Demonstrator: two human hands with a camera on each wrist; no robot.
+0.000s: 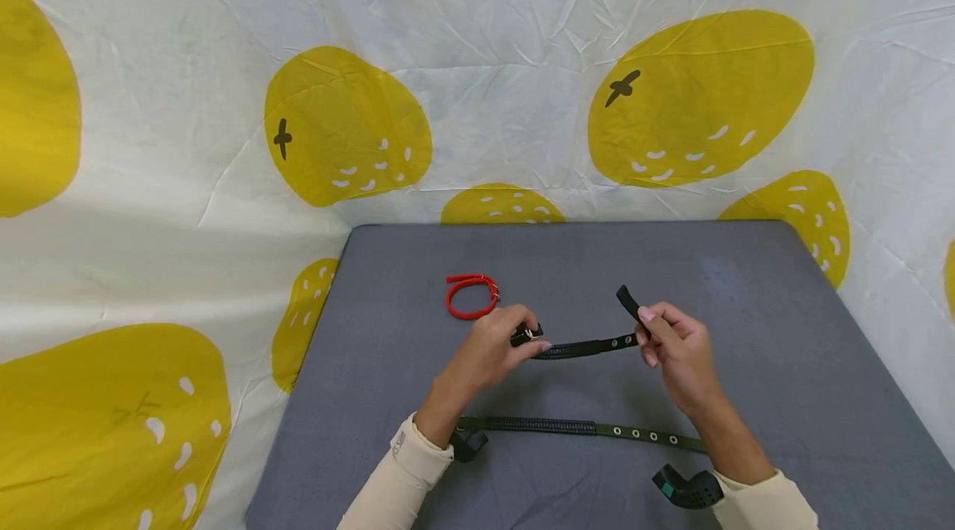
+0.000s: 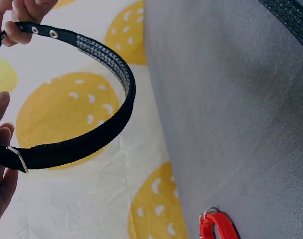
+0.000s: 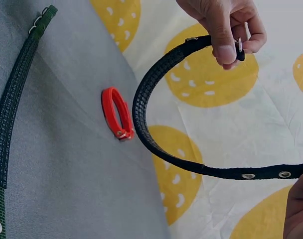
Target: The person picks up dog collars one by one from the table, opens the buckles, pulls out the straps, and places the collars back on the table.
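A black collar (image 1: 578, 350) with metal eyelets and a padded, textured inner side hangs between both hands above the table. My left hand (image 1: 494, 345) pinches its buckle end, where a metal loop shows in the left wrist view. Near the eyelets, my right hand (image 1: 677, 347) pinches the other end between thumb and fingers, and the tip sticks up past them. In the right wrist view the collar (image 3: 141, 107) bends in an open curve, its two ends apart.
A red collar (image 1: 473, 298), coiled into a ring, lies on the grey table (image 1: 403, 265) beyond my left hand. A green collar (image 1: 537, 425) with eyelets and black padding lies stretched out nearer me, partly behind my right forearm. Fruit-patterned cloth (image 1: 515, 99) hangs behind the table.
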